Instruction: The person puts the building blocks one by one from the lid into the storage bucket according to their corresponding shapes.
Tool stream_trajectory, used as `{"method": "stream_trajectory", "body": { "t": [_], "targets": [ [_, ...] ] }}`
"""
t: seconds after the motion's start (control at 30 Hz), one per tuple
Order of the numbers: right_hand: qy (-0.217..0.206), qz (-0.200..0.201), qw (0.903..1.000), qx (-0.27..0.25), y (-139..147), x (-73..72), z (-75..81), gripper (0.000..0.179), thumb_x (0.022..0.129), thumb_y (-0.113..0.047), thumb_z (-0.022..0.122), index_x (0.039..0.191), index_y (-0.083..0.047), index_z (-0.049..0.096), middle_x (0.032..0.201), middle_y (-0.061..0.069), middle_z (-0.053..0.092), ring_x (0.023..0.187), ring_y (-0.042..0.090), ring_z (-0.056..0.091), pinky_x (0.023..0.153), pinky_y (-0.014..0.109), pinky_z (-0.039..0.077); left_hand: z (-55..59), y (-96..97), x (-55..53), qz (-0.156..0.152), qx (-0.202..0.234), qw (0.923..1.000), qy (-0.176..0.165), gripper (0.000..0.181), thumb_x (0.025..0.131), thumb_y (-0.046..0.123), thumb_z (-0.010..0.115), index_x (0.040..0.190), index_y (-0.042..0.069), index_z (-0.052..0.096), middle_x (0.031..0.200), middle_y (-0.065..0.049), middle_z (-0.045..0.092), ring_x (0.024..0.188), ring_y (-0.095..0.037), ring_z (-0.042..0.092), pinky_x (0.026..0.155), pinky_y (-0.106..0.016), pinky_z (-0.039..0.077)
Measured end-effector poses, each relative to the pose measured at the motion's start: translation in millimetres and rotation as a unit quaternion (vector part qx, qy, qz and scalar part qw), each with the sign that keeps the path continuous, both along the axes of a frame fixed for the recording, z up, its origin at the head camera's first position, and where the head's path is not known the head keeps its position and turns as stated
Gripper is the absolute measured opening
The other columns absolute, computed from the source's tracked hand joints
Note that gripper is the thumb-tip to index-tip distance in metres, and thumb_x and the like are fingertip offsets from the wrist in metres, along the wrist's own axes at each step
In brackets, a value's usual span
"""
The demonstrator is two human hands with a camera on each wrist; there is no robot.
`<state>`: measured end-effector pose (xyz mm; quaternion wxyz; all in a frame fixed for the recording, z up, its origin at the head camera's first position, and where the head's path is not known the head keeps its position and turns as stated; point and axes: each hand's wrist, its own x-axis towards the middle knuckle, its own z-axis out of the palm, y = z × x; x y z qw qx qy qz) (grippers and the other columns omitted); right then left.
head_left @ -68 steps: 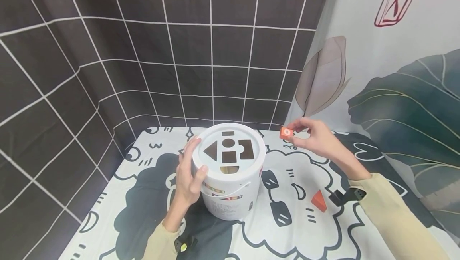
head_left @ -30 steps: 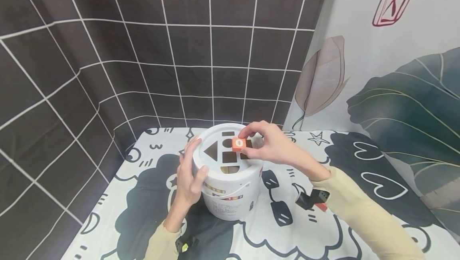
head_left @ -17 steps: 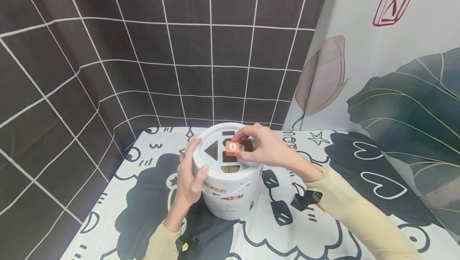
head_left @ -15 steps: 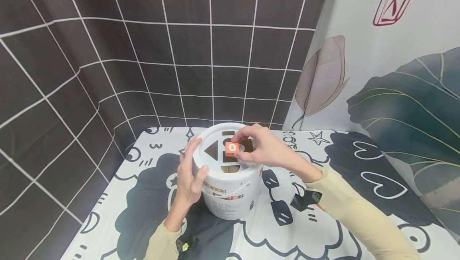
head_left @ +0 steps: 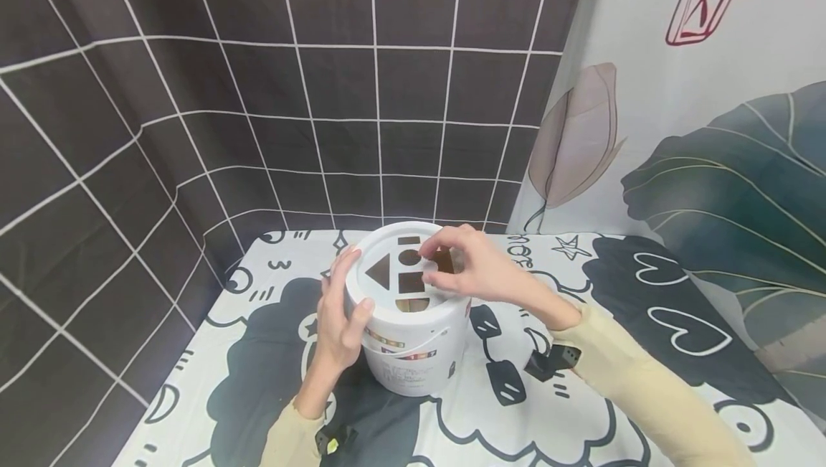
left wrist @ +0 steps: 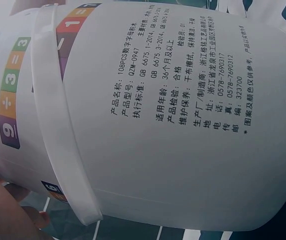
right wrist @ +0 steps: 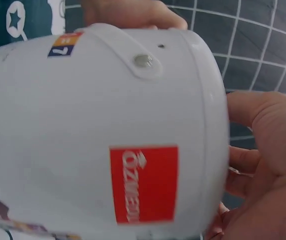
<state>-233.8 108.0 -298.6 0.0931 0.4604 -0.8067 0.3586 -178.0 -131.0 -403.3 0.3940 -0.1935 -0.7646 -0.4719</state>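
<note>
A white bucket [head_left: 413, 370] with a carry handle and printed labels stands upright on the cloth. Its white lid [head_left: 381, 241] has shaped holes: a triangle, a circle, a square [head_left: 411, 282] and others. My left hand [head_left: 340, 313] holds the bucket's left side, thumb on the near rim and fingers along the far side. Over the lid's right part hovers my right hand [head_left: 477, 266], thumb and fingers apart with nothing between them. In the right wrist view that hand [right wrist: 270, 155] is beside the lid's edge, partly hidden by the bucket [right wrist: 83, 125].
A black-and-white cartoon cloth [head_left: 503, 431] covers the table. Behind hangs a dark grid-patterned curtain [head_left: 413, 87]; a leaf-print curtain [head_left: 581, 137] is at the right. The red triangular block seen earlier is hidden by my right forearm.
My right hand brought an orange cube from the right to above the square hole and let it go. The cube is out of sight now. My left hand stayed on the bucket.
</note>
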Motion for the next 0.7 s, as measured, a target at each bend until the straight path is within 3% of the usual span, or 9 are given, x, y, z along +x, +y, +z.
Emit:
{"method": "stream_trajectory", "body": {
  "t": [0.23,0.47,0.6,0.7],
  "targets": [
    [-0.009,-0.053,0.9982,-0.028,43.9,-6.5,2.8,0.023,0.083,-0.006,0.075,0.105,-0.005,0.071,0.105,0.002,0.071,0.1,0.022,0.059,0.09,0.047,0.044,0.6,0.2,-0.5,0.001,0.0,1.0,0.01,0.067,0.081,0.032,0.049,0.14,0.001,0.051,0.147,-0.017,0.05,0.14,-0.039,0.038,0.104,-0.076,0.012],
    [-0.05,-0.121,0.9908,0.035,100.4,-3.4,-4.2,0.027,0.085,-0.007,0.075,0.111,-0.012,0.071,0.109,-0.001,0.069,0.102,0.021,0.058,0.086,0.05,0.042,1.9,-0.3,0.0,0.001,0.003,1.0,0.008,0.068,0.08,0.031,0.049,0.141,0.002,0.051,0.147,-0.017,0.049,0.138,-0.04,0.04,0.104,-0.076,0.012],
    [-0.057,-0.144,0.9855,0.071,127.8,0.8,-16.6,0.032,0.083,-0.009,0.078,0.114,-0.012,0.07,0.113,0.001,0.069,0.103,0.025,0.058,0.085,0.054,0.041,1.9,-0.1,0.0,-0.001,0.003,1.0,0.009,0.068,0.08,0.031,0.049,0.141,0.002,0.051,0.147,-0.017,0.049,0.138,-0.039,0.04,0.103,-0.076,0.013],
    [-0.051,-0.147,0.9848,0.077,145.8,4.4,-29.8,0.036,0.081,-0.008,0.08,0.114,-0.011,0.069,0.113,0.002,0.069,0.101,0.024,0.059,0.083,0.05,0.044,1.5,0.6,-0.2,-0.001,0.003,1.0,0.009,0.068,0.08,0.03,0.049,0.141,0.001,0.051,0.147,-0.017,0.049,0.138,-0.039,0.041,0.103,-0.076,0.014]
  ]
}}
